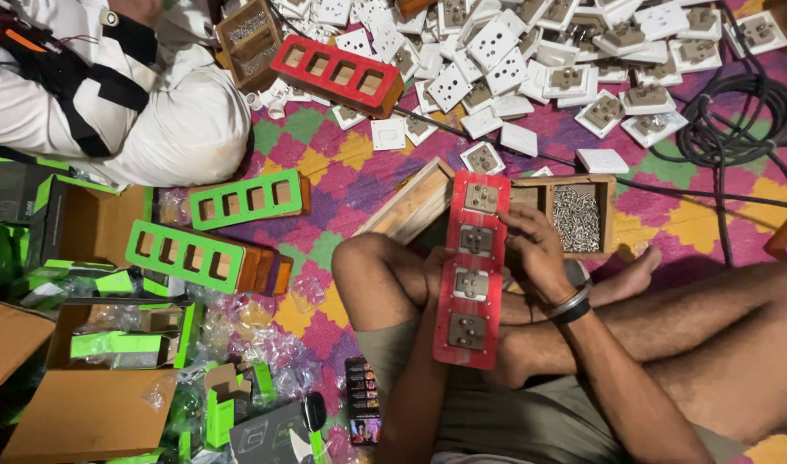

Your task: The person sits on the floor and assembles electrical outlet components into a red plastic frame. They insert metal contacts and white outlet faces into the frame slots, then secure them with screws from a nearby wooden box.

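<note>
While both hands grip the red socket panel (472,268), right hand (538,253) fingers closed on its edge, left hand (435,273) behind, screw box (574,215) beside.

Bare arms, no sleeves. Right hand (538,249): dark band plus a silver metal bangle at the wrist. Left hand (434,268): nothing worn that shows. Olive-khaki shorts, bare legs crossed, bare feet.

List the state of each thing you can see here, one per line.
Red socket board: four sockets fitted, resting on the lap.
Right hand: gripping the board's right edge.
Left hand: mostly hidden behind the board.
Screw box: open, holds screws.
Red frame: slots empty.
Green frames: slots empty.
Black cable: coiled.
</note>
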